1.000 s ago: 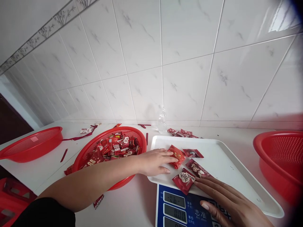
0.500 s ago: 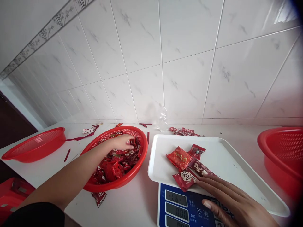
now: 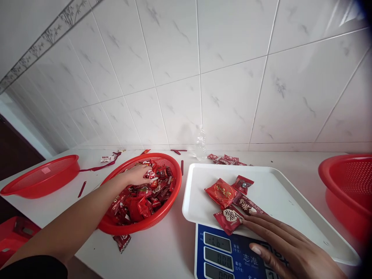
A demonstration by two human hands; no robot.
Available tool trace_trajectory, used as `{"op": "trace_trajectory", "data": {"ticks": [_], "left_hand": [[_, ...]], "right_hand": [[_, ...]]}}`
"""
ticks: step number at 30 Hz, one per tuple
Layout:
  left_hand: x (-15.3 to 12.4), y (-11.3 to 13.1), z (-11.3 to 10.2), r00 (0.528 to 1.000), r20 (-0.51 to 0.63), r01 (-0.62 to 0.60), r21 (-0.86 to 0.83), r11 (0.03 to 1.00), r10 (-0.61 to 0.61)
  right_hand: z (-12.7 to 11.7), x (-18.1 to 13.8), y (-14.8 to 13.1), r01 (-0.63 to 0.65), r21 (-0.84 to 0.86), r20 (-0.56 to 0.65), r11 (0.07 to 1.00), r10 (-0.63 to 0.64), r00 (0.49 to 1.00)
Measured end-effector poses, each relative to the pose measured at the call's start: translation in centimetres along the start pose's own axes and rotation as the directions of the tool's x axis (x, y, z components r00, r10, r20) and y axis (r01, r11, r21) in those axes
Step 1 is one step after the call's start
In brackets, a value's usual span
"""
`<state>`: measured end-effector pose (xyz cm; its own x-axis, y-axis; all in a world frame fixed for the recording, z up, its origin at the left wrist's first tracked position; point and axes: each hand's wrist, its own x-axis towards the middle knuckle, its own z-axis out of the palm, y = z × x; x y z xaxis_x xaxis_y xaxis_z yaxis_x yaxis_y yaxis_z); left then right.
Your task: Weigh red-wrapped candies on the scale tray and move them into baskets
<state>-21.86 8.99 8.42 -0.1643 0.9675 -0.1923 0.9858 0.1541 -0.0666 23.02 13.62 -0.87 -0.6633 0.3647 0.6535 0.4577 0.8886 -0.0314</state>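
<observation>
My left hand (image 3: 138, 175) is inside a red basket (image 3: 177, 166) full of red-wrapped sweets (image 3: 139, 209). Its fingers are closed on a lollipop (image 3: 150, 174) in a red-and-white wrapper, with a short white stick showing. My right hand (image 3: 287, 242) lies open, fingers stretched, over the near edge of a white tray (image 3: 281, 186) and the blue weighing scale (image 3: 247, 257). Its fingertips touch or nearly touch a maroon packet (image 3: 229, 219) at the tray's edge. Beyond it lie a red packet (image 3: 221, 193), a long brown-red packet (image 3: 248, 204) and a small dark-red packet (image 3: 243, 184).
One red basket (image 3: 345, 174) stands at the right and another (image 3: 43, 176) at the far left. A clear plastic bottle (image 3: 200, 144) stands by the tiled wall, beside several packets (image 3: 225, 159). A loose packet (image 3: 122, 242) lies against the middle basket's near side.
My left hand has shifted slightly left within the basket, and a lollipop now shows in its fingers. My right hand stays in place on the tray and scale.
</observation>
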Motion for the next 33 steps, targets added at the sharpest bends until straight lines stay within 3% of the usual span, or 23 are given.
{"op": "trace_trajectory", "data": {"ticks": [5, 13, 20, 25, 30, 33], "left_hand": [[0.8, 2.0, 1.1, 0.998, 0.06, 0.02, 0.014, 1.0, -0.02], [0.5, 2.8, -1.2, 0.999, 0.049, 0.027, -0.057, 0.998, -0.024], [0.8, 2.8, -0.9, 0.974, -0.142, 0.146, -0.201, 0.969, -0.176], [0.9, 3.3, 0.6, 0.997, 0.081, 0.022, -0.163, 0.986, -0.009], [0.9, 3.1, 1.3, 0.977, 0.2, 0.11, -0.191, 0.975, -0.071], [0.8, 3.3, 1.1, 0.976, 0.217, 0.076, -0.224, 0.972, -0.027]], "right_hand": [[-0.2, 0.2, 0.0, -0.002, -0.005, 0.006, 1.0, 0.002, 1.0], [-0.3, 0.2, 0.0, -0.019, 0.038, 0.029, 0.999, 0.018, 0.999], [-0.1, -0.1, 0.0, -0.024, 0.029, 0.035, 0.999, 0.023, 0.999], [-0.3, 0.2, 0.0, 0.009, 0.015, 0.015, 1.0, -0.009, 1.0], [-0.4, 0.6, -0.2, 0.002, 0.017, -0.003, 1.0, -0.002, 1.0], [-0.6, 0.9, -0.4, 0.012, 0.006, -0.017, 1.0, -0.012, 1.0]]}}
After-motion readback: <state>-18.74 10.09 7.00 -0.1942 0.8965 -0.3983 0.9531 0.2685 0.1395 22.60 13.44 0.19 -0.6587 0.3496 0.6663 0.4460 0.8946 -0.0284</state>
